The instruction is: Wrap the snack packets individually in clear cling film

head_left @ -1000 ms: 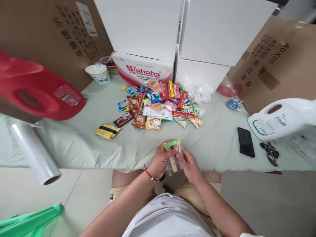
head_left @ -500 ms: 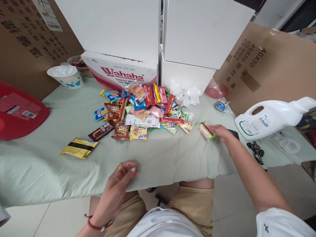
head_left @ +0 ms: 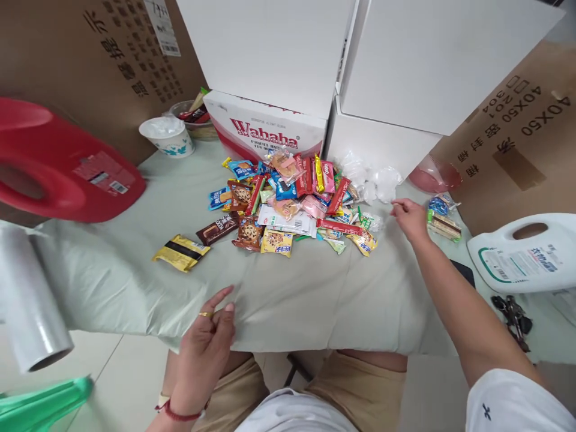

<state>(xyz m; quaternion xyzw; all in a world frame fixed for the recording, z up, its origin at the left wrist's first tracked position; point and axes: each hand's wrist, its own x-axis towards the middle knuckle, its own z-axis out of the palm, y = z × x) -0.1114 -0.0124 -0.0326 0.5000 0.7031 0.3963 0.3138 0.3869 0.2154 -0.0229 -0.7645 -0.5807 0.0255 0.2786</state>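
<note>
1. At the far left a red detergent jug (head_left: pixel 58 168) lies on its side on the table (head_left: pixel 112 282), handle toward the camera. Below it a roll of clear film (head_left: pixel 27 300) juts past the table's front edge, probably kept close for wrapping.
2. A paper cup (head_left: pixel 167 135) stands upright near the back, against a brown carton (head_left: pixel 90 66), out of the way of the working area.
3. A gold and black snack packet (head_left: pixel 181 252) lies alone, a little apart from the heap, as if set aside.
4. The left hand (head_left: pixel 207 348) rests on the cloth at the table's front edge, fingers loosely spread and holding nothing; a ring shows on one finger and a red cord on the wrist. It looks like a steadying rest.
5. The pile of wrapped snacks (head_left: pixel 292 204) sits in the middle of the table, just in front of the Wahaha box (head_left: pixel 265 129) and the white boxes (head_left: pixel 391 66), loosely heaped.
6. The right hand (head_left: pixel 409 217) is stretched out to the right of the pile, fingers loosely curled and empty, just beside a green-ended wafer packet (head_left: pixel 443 225) that lies flat on the table, apart from the pile.
7. A white detergent jug (head_left: pixel 524 255) lies on its side at the right, with a bunch of keys (head_left: pixel 513 315) near the edge.
</note>
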